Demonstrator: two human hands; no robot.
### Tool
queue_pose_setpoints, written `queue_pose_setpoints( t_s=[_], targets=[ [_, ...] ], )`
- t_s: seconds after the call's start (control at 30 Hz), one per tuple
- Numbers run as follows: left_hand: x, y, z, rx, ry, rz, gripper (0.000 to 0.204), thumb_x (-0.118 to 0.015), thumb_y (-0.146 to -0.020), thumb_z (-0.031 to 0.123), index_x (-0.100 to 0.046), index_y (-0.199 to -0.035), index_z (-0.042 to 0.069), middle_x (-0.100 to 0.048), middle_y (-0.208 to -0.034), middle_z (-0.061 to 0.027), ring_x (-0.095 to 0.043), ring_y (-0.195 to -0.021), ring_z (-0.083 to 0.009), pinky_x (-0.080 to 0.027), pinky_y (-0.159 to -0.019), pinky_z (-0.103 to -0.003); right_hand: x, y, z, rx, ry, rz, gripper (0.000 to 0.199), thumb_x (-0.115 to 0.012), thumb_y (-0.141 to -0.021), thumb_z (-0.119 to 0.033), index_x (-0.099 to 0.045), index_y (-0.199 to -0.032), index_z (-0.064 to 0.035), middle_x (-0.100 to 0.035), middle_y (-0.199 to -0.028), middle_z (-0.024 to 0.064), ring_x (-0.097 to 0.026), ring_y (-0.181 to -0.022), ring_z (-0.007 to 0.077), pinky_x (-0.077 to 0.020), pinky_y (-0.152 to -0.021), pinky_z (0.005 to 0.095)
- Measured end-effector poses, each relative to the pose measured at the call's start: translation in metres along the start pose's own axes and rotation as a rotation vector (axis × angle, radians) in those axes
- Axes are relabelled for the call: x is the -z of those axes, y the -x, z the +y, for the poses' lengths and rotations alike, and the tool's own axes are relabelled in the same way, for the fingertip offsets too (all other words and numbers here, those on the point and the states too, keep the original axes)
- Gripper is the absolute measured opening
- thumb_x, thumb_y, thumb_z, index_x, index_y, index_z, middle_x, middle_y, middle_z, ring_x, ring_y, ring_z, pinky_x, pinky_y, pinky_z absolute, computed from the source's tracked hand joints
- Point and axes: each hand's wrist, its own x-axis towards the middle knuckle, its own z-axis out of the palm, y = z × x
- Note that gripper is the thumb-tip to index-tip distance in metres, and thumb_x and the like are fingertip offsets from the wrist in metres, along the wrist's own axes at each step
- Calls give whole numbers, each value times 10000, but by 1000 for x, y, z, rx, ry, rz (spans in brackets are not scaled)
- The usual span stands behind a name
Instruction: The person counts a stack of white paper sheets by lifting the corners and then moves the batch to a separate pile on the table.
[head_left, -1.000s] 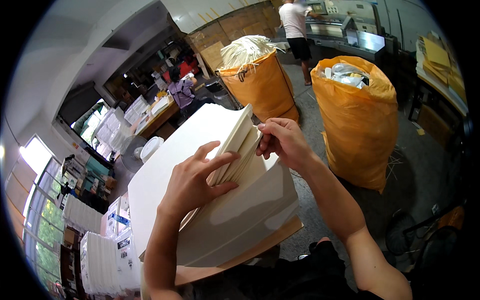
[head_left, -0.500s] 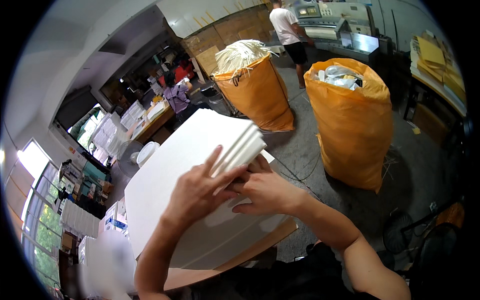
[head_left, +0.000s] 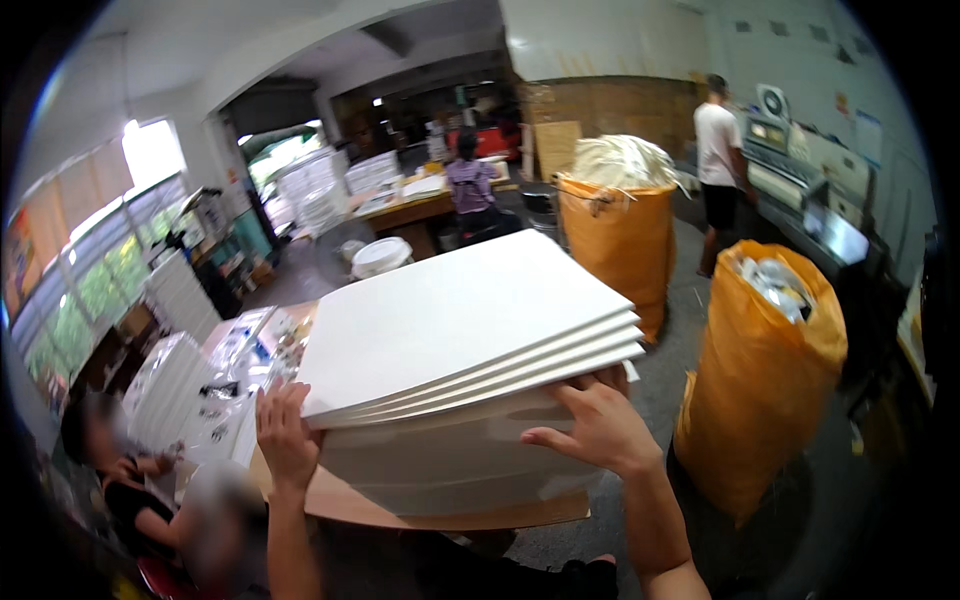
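Four thick white boards [head_left: 465, 330], flat and square-cornered, lie fanned atop a taller white stack [head_left: 450, 465] that rests on brown cardboard [head_left: 350, 500]. My left hand [head_left: 287, 437] grips their near-left corner; my right hand [head_left: 600, 428] clasps the right edge. Beyond stand two orange sacks [head_left: 765, 400].

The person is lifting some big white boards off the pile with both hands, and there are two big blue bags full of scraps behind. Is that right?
Almost. The bags are orange, not blue: the head view shows one bag behind the boards and another bag to the right. Both hands, left hand and right hand, do grip the white boards above the pile.
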Motion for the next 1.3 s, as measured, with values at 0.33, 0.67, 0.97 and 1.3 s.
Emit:
queue_pose_setpoints(
  t_s=[0.33,0.67,0.97,1.3],
  targets=[
    [91,20,58,-187,9,-10,322,-782,-844,319,-724,-1116,159,-741,-1092,-2,-666,-1205,-287,-372,-1195,-638,-26,5,10,186,158,316,448,-911,-760,-342,-802,-1065,-32,-786,-1002,159,-762,-926,343,-594,-860,421],
    [29,88,33,1221,2296,-235,609,-568,-1062,431,-502,-1432,-48,-670,-1316,-163,-651,-1242,-273,-527,-1053,-427,-13,-2,-6,54,-102,22,523,-871,-773,-358,-766,-1129,10,-767,-1044,244,-739,-1003,401,-566,-936,448],
    [66,25,33,948,1634,-365,538,-657,-1000,203,-476,-1434,-60,-636,-1223,-101,-633,-1081,-156,-529,-982,-340,-27,-6,3,-68,-729,17,1097,-677,-841,-818,-521,-1415,103,-613,-1384,181,-546,-1310,278,-413,-1117,411],
    [152,192,-18,1144,1168,389,605,-713,-863,233,-542,-1377,-37,-664,-1181,-130,-654,-1042,-208,-528,-912,-344,-168,-48,-209,135,-1525,-342,726,-843,-909,-368,-515,-1391,64,-648,-1281,121,-644,-1130,207,-533,-963,368]
  ],
)
